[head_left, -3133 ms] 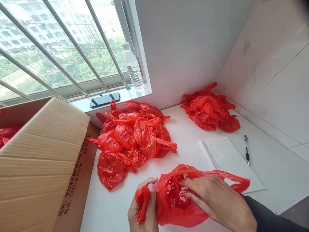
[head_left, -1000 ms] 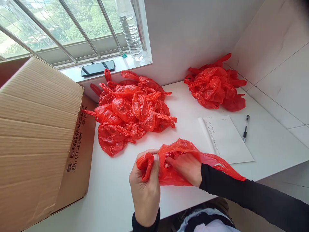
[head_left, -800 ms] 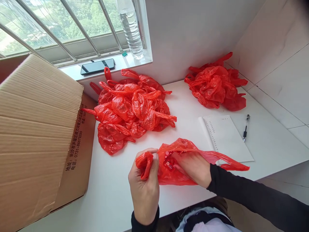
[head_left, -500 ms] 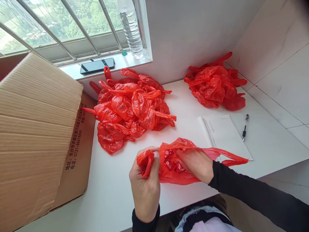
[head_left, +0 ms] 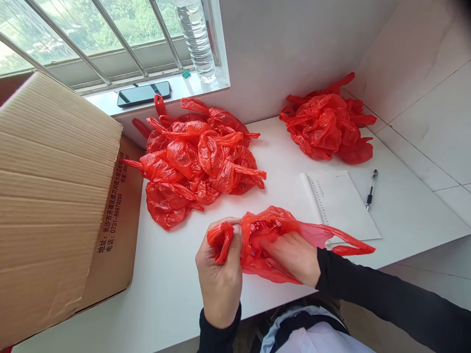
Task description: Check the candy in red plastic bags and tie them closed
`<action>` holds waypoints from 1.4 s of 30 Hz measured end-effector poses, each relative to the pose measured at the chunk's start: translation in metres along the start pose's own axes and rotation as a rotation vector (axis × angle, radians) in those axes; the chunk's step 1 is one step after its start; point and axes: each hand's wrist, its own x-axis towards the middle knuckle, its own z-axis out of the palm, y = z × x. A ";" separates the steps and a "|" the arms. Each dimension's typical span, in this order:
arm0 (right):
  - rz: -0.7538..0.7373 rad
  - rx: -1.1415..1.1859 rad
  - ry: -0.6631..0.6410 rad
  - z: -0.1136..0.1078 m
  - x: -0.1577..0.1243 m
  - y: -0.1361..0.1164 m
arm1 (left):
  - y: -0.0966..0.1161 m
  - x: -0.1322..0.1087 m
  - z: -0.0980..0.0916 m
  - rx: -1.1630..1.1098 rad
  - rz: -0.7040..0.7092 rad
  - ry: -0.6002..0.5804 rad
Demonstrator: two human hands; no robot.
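My left hand (head_left: 221, 272) is closed round one handle of a red plastic bag (head_left: 272, 269), at the bag's left end. The bag lies on the white table near its front edge, mouth open toward me. Inside it, small red printed packets (head_left: 263, 225) show in part. My right hand (head_left: 294, 252) reaches into the bag's mouth; its fingers are hidden by the plastic and packets, so their grip is unclear. The bag's other handle (head_left: 358, 249) stretches out to the right past my right wrist.
A pile of red bags (head_left: 202, 157) lies at the back left, another bunch (head_left: 327, 127) at the back right. An open cardboard box (head_left: 55, 206) stands left. A notebook (head_left: 342, 206) and pen (head_left: 371, 191) lie right. The sill holds a phone (head_left: 143, 94) and water bottle (head_left: 197, 44).
My right hand has moved a little left and deeper into the bag, and the packets inside have shifted. My left hand keeps its hold on the handle. The view has tilted slightly.
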 end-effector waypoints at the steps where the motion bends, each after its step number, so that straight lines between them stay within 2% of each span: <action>1: 0.022 -0.024 -0.026 -0.001 0.000 0.002 | 0.000 0.000 0.000 -0.005 -0.003 0.000; 5: 0.099 -0.077 -0.061 -0.005 0.002 0.010 | 0.001 -0.001 0.003 -0.017 -0.014 -0.003; 11: 0.152 -0.060 0.006 -0.008 -0.001 0.014 | 0.003 -0.002 0.003 -0.026 -0.020 0.009; 16: 0.166 -0.057 0.061 -0.021 -0.005 0.017 | 0.003 -0.002 0.002 -0.029 0.007 0.014; 20: 0.123 -0.045 0.077 -0.026 0.000 0.017 | 0.002 -0.001 0.003 -0.047 0.009 0.005; 27: -0.068 -0.026 -0.045 -0.007 0.004 -0.002 | 0.001 -0.001 0.001 0.009 0.017 -0.011; 38: 0.016 -0.058 -0.036 -0.012 -0.003 0.008 | 0.001 -0.001 0.001 -0.043 -0.017 0.000; 42: -0.075 0.019 0.006 -0.015 0.002 -0.004 | 0.000 -0.001 0.000 -0.028 -0.007 -0.004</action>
